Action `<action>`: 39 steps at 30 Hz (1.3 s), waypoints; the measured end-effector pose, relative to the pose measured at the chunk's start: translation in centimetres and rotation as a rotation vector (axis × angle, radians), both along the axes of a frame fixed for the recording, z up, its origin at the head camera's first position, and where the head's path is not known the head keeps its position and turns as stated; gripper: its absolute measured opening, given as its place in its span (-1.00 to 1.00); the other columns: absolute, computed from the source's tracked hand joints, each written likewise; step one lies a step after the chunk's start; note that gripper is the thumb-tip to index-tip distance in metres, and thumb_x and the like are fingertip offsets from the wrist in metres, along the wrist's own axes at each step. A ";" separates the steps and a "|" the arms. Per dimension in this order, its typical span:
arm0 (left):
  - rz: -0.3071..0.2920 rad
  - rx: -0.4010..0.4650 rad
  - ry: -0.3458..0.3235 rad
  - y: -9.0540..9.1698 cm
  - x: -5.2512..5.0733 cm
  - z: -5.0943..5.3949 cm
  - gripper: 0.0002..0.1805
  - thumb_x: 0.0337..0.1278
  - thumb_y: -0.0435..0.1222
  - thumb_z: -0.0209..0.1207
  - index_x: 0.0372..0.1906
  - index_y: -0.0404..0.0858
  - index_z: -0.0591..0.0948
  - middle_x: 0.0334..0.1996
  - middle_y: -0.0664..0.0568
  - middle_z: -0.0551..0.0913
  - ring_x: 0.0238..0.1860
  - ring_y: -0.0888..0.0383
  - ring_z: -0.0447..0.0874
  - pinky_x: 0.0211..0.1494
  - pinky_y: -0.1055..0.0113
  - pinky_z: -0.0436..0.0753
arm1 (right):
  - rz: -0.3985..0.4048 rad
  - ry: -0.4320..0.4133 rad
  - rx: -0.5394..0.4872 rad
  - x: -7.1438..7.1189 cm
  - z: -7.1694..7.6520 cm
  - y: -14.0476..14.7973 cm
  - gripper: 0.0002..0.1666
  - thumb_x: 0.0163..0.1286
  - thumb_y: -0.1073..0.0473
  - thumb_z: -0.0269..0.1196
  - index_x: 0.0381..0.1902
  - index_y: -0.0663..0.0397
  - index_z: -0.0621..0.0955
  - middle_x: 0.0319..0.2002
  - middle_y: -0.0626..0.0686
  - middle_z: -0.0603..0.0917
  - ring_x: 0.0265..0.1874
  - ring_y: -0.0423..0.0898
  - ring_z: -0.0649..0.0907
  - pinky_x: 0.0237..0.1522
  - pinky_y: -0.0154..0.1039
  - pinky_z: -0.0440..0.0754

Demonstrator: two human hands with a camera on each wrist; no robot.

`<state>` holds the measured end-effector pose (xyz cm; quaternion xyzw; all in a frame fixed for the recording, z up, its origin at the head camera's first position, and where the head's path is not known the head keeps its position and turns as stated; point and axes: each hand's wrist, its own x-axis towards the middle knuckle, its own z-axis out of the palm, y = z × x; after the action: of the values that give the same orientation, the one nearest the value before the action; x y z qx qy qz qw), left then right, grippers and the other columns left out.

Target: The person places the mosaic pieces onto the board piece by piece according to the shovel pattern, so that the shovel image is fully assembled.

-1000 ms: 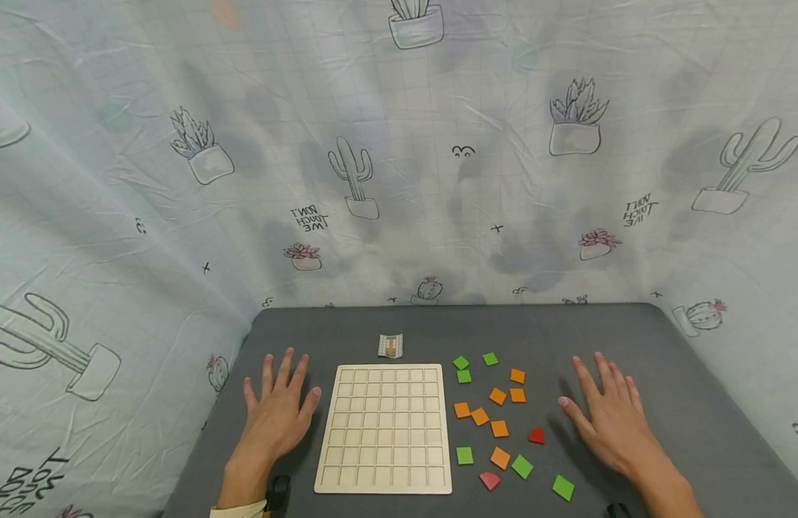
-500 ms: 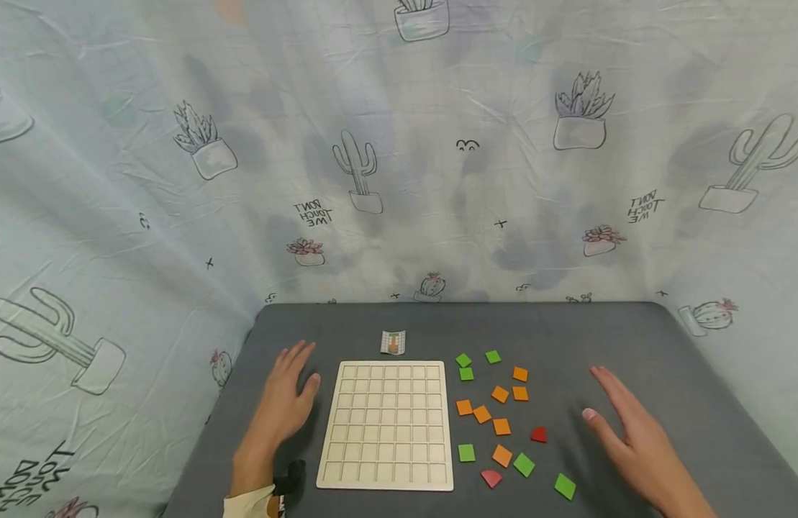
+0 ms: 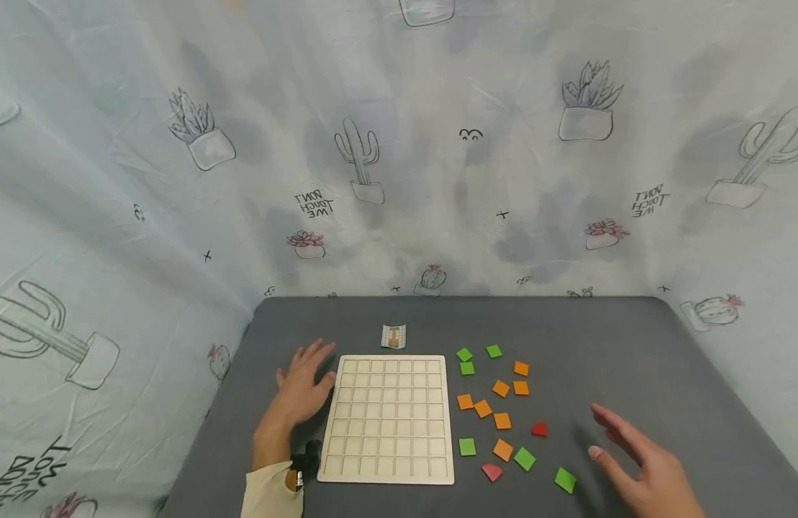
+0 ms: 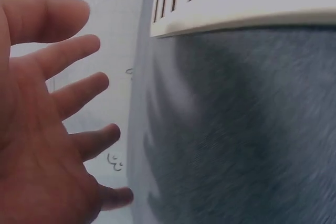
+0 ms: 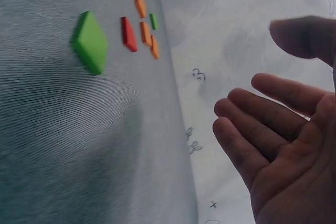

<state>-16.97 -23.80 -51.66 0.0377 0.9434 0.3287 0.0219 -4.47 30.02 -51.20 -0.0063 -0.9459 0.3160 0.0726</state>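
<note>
A pale wooden grid board (image 3: 387, 419) with square cells lies on the dark grey table. My left hand (image 3: 303, 388) is at its left edge, fingers spread and holding nothing; in the head view the thumb tip meets the board's upper left edge, though touch cannot be told. Right of the board lie several orange tiles (image 3: 502, 421), several green tiles (image 3: 524, 458) and two red pieces, one a red wedge (image 3: 492, 472). Nearest my right hand (image 3: 647, 471) is a green tile (image 5: 90, 43). That hand hovers over the table with relaxed fingers and nothing in them.
Behind the board lies a small printed card (image 3: 393, 337) with a grid and an orange and green figure. A white curtain (image 3: 437, 180) with cactus drawings hangs around the back and sides of the grey table (image 3: 567, 324).
My left hand has moved right and closer to the board. My right hand has drawn back toward the near edge, its fingers less spread. The board, tiles and card stay in place.
</note>
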 end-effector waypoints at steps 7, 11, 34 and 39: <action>-0.031 0.018 -0.073 0.0 -0.7 -0.6 -0.31 0.64 -0.29 0.08 0.75 -0.08 0.29 0.80 -0.22 0.00 0.77 -0.49 -0.32 0.51 -0.78 -0.47 | -0.018 -0.006 0.015 0.7 -1.0 -1.2 -0.22 0.28 -0.08 0.64 0.41 -0.01 0.69 0.24 0.17 0.81 -0.07 -0.05 0.89 -0.19 -0.39 0.81; -0.057 -0.005 -0.100 -0.3 -0.9 -0.5 -0.29 0.63 -0.31 0.07 0.76 -0.04 0.27 0.81 -0.22 -0.05 0.76 -0.51 -0.38 0.52 -0.75 -0.51 | -0.027 -0.036 0.016 0.9 -1.2 -1.7 -0.22 0.22 -0.12 0.67 0.35 -0.01 0.73 0.20 0.15 0.83 -0.08 -0.04 0.90 -0.19 -0.32 0.84; -0.041 -0.075 -0.170 -0.6 -0.4 -0.2 -0.23 0.55 -0.33 0.13 0.76 -0.01 0.28 0.81 -0.25 -0.08 0.76 -0.50 -0.42 0.50 -0.75 -0.55 | -0.022 -0.023 0.073 1.2 -3.6 -3.4 -0.42 0.00 0.14 0.76 0.05 -0.10 0.85 -0.08 -0.07 0.90 -0.28 -0.30 0.82 -0.23 -0.28 0.83; -0.058 -0.066 -0.168 0.1 -0.3 -0.8 -0.23 0.54 -0.33 0.15 0.76 -0.02 0.29 0.81 -0.25 -0.06 0.77 -0.50 -0.39 0.53 -0.74 -0.52 | -0.061 0.032 0.098 2.6 -4.3 -3.3 -0.45 -0.08 0.22 0.77 -0.06 -0.11 0.87 -0.19 -0.11 0.90 -0.37 -0.37 0.78 -0.34 -0.33 0.77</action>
<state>-17.22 -23.69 -52.45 0.0366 0.9472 0.2984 0.1116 -1.88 26.75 -55.52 -0.0262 -0.9584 0.2671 0.0976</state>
